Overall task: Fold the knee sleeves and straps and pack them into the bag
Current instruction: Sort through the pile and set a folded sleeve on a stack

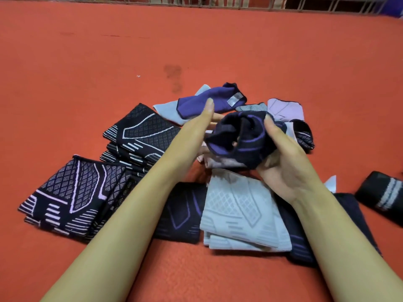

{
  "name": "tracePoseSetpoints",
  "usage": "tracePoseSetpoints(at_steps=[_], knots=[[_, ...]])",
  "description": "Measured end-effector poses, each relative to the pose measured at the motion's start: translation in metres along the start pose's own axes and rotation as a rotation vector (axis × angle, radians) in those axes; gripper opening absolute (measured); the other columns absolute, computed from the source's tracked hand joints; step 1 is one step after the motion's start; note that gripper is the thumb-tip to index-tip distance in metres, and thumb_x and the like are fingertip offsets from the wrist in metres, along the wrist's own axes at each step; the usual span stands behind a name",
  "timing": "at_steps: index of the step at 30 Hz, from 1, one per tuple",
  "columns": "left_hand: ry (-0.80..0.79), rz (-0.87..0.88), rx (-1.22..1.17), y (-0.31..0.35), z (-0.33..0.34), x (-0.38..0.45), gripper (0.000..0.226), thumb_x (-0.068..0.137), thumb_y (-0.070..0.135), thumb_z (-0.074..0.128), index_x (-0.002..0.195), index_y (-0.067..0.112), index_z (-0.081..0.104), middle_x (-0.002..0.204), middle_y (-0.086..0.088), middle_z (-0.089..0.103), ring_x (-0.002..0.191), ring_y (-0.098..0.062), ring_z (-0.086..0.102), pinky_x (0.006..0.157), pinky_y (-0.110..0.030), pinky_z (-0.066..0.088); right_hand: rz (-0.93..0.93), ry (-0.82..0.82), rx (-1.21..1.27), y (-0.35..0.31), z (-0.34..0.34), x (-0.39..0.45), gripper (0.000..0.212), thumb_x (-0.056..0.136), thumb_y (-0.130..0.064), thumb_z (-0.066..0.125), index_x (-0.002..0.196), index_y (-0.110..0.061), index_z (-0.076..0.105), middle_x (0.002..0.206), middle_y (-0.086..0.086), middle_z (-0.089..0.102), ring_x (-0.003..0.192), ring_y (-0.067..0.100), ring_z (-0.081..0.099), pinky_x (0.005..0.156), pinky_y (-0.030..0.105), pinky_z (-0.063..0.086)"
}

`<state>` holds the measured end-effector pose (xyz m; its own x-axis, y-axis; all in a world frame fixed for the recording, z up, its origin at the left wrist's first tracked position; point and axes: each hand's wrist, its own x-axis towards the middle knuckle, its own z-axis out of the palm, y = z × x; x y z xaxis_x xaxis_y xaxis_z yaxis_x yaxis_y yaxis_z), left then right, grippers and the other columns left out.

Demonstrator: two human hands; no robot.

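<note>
2 hands (237, 140) around 1 bunched navy-purple knit sleeve (242, 138), right gripping, left fingers straight against it.

A pile of knee sleeves lies on the mat (109, 62). At the left, a folded sleeve (67, 197) sits nearest, with a stack of folded sleeves (141, 134) behind it. Right of these, a flat folded sleeve (242, 214) rests on top of other sleeves. Above it, the right hand (283, 162) and left hand (196, 129) hold a bunched sleeve (242, 138) between them. Behind the hands lies a loose sleeve (218, 101). A rolled strap (383, 197) lies apart at the far right.
</note>
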<state>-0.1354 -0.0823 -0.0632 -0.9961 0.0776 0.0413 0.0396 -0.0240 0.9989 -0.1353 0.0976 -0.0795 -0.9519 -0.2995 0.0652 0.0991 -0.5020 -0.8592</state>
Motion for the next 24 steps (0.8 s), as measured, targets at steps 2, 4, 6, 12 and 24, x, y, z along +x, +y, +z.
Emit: tracePoseSetpoints(at_steps=[2,4,6,12,24], knots=[[-0.102,-0.02,-0.022,-0.001,-0.006,-0.001,0.055,0.099,0.069,0.047,0.123,0.026,0.071,0.122,0.003,0.075,0.117,-0.015,0.07,0.1,-0.045,0.057,-0.029,0.05,-0.072,-0.002,-0.003,0.002,0.036,0.106,-0.025,0.051,0.13,-0.004,0.067,0.13,0.017,0.07,0.127,0.03,0.065,0.111,0.051,0.049],[-0.146,0.087,0.203,-0.007,-0.009,-0.002,0.053,0.092,0.063,0.066,0.137,0.035,0.058,0.133,0.012,0.067,0.125,-0.005,0.063,0.104,-0.035,0.054,-0.047,0.066,-0.148,-0.002,-0.006,0.004,0.035,0.108,-0.019,0.048,0.134,-0.001,0.063,0.13,0.018,0.07,0.126,0.032,0.065,0.111,0.052,0.049],[-0.064,0.216,0.428,-0.016,-0.009,-0.002,0.063,0.088,0.05,0.078,0.14,0.037,0.045,0.136,0.018,0.056,0.124,0.005,0.056,0.098,-0.02,0.05,-0.075,0.07,-0.222,-0.001,-0.011,0.005,0.033,0.109,-0.014,0.045,0.135,0.0,0.061,0.129,0.019,0.07,0.125,0.033,0.065,0.111,0.052,0.049],[0.144,0.402,0.595,-0.029,-0.009,0.008,0.013,0.092,0.033,0.077,0.091,0.035,0.065,0.101,0.012,0.061,0.097,-0.009,0.064,0.084,-0.032,0.055,-0.097,0.056,-0.277,-0.006,-0.016,0.003,0.03,0.108,-0.012,0.048,0.131,-0.003,0.065,0.127,0.017,0.071,0.124,0.032,0.066,0.111,0.051,0.048],[0.185,0.276,-0.169,-0.011,-0.028,0.01,0.023,0.101,0.015,0.061,0.106,-0.004,0.074,0.113,-0.023,0.074,0.107,-0.029,0.068,0.099,-0.043,0.053,-0.205,0.415,-0.218,-0.023,-0.043,0.012,0.018,0.1,-0.025,0.066,0.109,-0.013,0.076,0.097,0.003,0.079,0.087,0.018,0.075,0.068,0.029,0.059]])
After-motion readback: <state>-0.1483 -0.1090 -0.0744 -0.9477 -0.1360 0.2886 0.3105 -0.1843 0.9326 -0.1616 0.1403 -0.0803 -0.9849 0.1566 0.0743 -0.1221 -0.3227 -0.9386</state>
